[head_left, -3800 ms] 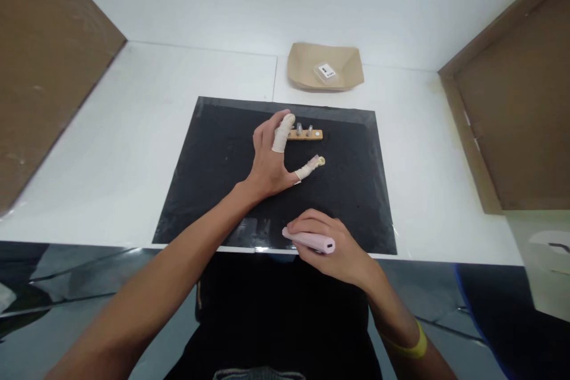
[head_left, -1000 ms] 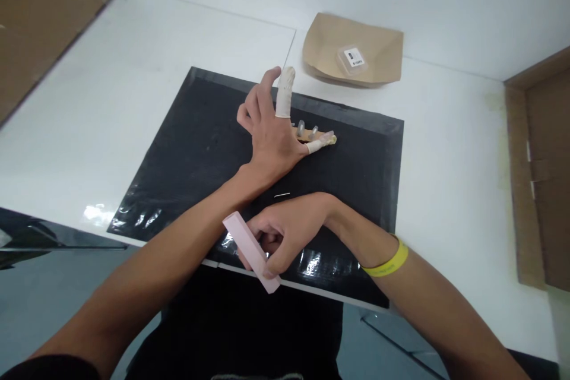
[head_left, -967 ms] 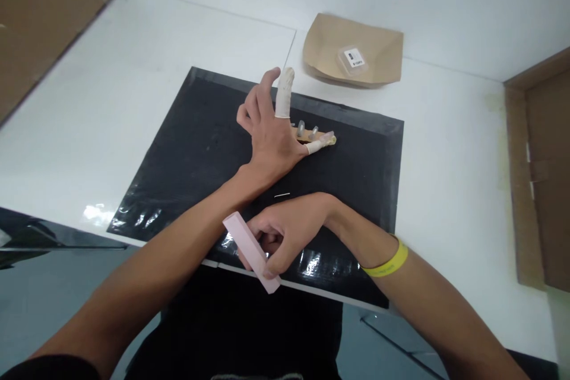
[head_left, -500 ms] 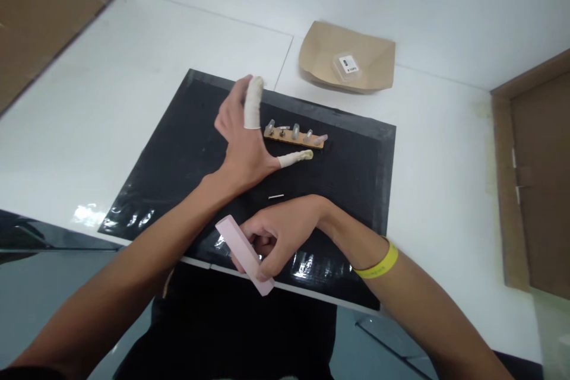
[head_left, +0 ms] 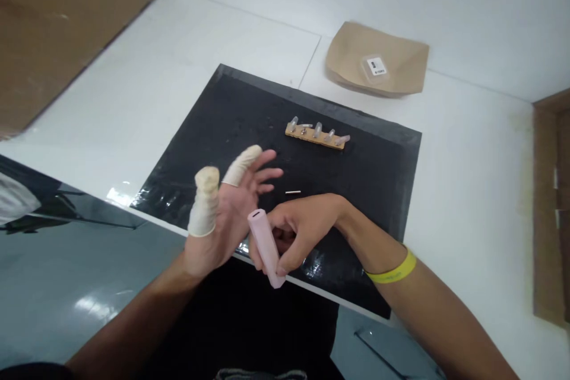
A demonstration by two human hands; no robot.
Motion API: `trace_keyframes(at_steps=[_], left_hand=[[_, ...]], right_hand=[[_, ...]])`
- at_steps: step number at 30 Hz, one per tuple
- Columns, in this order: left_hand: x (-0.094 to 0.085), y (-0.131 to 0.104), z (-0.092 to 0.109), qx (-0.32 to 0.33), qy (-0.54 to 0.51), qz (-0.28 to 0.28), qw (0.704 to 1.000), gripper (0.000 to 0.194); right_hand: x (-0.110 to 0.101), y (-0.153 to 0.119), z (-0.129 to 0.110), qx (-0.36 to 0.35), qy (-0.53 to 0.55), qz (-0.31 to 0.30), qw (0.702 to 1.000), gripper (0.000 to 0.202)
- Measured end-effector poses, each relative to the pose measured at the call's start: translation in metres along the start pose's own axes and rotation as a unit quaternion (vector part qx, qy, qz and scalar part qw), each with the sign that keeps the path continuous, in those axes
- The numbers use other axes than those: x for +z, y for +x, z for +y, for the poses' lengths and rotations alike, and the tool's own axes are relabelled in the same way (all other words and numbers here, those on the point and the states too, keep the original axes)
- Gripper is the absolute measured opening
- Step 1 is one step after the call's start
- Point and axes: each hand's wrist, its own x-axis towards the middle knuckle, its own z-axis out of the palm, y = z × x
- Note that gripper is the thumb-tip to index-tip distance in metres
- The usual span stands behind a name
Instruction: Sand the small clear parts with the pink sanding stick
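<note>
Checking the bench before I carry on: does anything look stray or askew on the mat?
One small thing: a thin metal pin lies loose on the black mat, apart from the wooden strip whose fittings lean unevenly. The right hand holds a pink stick; the left hand is open.
</note>
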Motion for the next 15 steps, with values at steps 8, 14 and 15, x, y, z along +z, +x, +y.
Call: trace_keyframes(at_steps=[8, 14, 15], left_hand=[[0.013, -0.008, -0.01, -0.093, -0.105, -0.047, 0.989, 0.082], [0.005, -0.013, -0.008, -0.146, -0.137, -0.098, 0.975, 0.084], [0.004, -0.015, -0.009, -0.149, -0.14, -0.105, 0.973, 0.086]], right_hand=[[-0.002, -0.005, 0.001, 0.048, -0.026, -0.003, 0.999, 0.04], [0.001, -0.005, -0.003, 0.058, -0.006, -0.023, 0.998, 0.033], [0.001, -0.005, -0.003, 0.06, 0.0, -0.032, 0.998, 0.032]])
